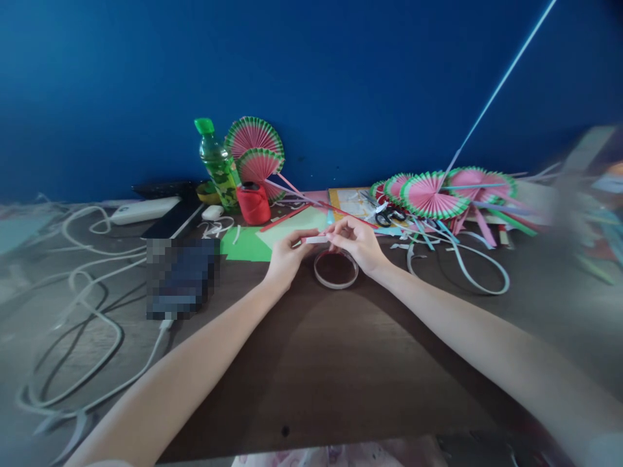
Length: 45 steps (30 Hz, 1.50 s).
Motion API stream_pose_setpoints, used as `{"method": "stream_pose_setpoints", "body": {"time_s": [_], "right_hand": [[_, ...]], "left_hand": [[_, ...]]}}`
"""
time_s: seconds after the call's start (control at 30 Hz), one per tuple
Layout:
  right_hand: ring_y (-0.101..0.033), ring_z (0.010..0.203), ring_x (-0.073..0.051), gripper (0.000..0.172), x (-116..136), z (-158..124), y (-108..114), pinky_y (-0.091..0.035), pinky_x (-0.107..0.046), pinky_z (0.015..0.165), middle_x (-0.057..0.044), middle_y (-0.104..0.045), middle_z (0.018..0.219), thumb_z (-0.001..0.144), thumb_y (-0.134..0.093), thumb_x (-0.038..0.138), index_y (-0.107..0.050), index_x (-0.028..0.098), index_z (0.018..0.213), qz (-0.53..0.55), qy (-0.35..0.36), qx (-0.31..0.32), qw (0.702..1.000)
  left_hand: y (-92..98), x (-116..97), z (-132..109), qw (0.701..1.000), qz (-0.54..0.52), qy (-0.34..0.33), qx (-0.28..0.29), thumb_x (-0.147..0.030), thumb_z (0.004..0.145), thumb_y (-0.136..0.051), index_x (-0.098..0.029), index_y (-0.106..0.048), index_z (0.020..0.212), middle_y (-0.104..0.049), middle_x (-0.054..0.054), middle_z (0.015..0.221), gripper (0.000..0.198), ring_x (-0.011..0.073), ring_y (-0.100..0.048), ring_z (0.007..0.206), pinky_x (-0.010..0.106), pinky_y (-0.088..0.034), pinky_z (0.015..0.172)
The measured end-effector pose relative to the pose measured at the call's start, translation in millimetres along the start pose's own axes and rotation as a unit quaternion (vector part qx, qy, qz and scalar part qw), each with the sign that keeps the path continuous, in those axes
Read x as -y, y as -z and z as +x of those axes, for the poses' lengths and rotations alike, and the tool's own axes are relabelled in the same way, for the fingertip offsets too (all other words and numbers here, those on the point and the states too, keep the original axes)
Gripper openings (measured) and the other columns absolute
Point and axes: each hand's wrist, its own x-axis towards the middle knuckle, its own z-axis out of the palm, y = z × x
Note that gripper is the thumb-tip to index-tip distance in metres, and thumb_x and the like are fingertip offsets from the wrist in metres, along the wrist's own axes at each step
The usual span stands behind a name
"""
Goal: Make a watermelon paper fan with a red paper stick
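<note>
Near the middle of the table my left hand (287,254) and my right hand (357,241) are close together, fingers pinched. Between their fingertips they hold a small white strip (316,240), one end in each hand. Just below my right hand is a thin ring that looks like a tape roll (335,285). Whether that hand's lower fingers touch the ring, I cannot tell. Behind my left hand lie green paper sheets (248,245). Black-handled scissors (384,218) lie beyond my right hand.
Pleated pink-and-green paper fans (433,194) are heaped at the back right, with loose strips nearby. A red thread spool (254,204) and a green-capped bottle (214,159) stand at the back left. A phone (185,279), a white power bank (145,211) and looping cables lie left.
</note>
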Motion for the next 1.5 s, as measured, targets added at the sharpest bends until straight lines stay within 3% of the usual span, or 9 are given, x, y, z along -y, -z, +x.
{"method": "stream_pose_setpoints", "body": {"time_s": [0.2,0.37,0.87,1.5], "right_hand": [[-0.057,0.051,-0.010,0.032,-4.4,1.2,3.4,-0.046,-0.026,0.050,0.001,-0.061,0.073,0.064,-0.072,0.038,-0.047,0.018,0.064,-0.001,0.001,0.004,1.000],[-0.058,0.051,-0.009,0.032,-6.2,1.2,4.3,-0.046,-0.026,0.050,0.000,-0.062,0.074,0.065,-0.072,0.037,-0.046,0.018,0.063,-0.005,0.004,0.006,1.000],[-0.059,0.051,-0.009,0.031,-9.3,3.8,8.8,-0.045,-0.024,0.047,-0.001,-0.064,0.078,0.066,-0.072,0.035,-0.046,0.017,0.065,-0.016,0.004,0.028,0.999],[-0.058,0.048,-0.009,0.033,-9.1,2.7,6.6,-0.045,-0.025,0.047,-0.001,-0.063,0.076,0.066,-0.071,0.039,-0.046,0.018,0.063,-0.009,0.004,0.006,1.000]], "left_hand": [[-1.8,-5.1,-0.9,0.991,-0.120,0.040,0.035,-0.026,0.064,-0.068,-0.014,-0.069,0.087,-0.069,0.006,0.092,0.026,0.0204,-0.064,0.092,0.038,-0.044,0.096],[-2.6,-8.9,-0.1,0.984,-0.163,0.067,0.041,-0.020,0.068,-0.064,-0.011,-0.069,0.084,-0.070,0.007,0.086,0.019,0.0192,-0.065,0.088,0.038,-0.044,0.097],[-0.9,-8.8,0.7,0.982,-0.166,0.071,0.062,-0.024,0.074,-0.062,-0.010,-0.068,0.085,-0.070,0.011,0.094,0.019,0.0212,-0.064,0.096,0.038,-0.043,0.098],[0.1,-5.4,2.2,0.984,-0.152,0.071,0.063,-0.024,0.077,-0.059,-0.010,-0.068,0.084,-0.068,0.012,0.100,0.018,0.0224,-0.062,0.099,0.039,-0.043,0.098]]}}
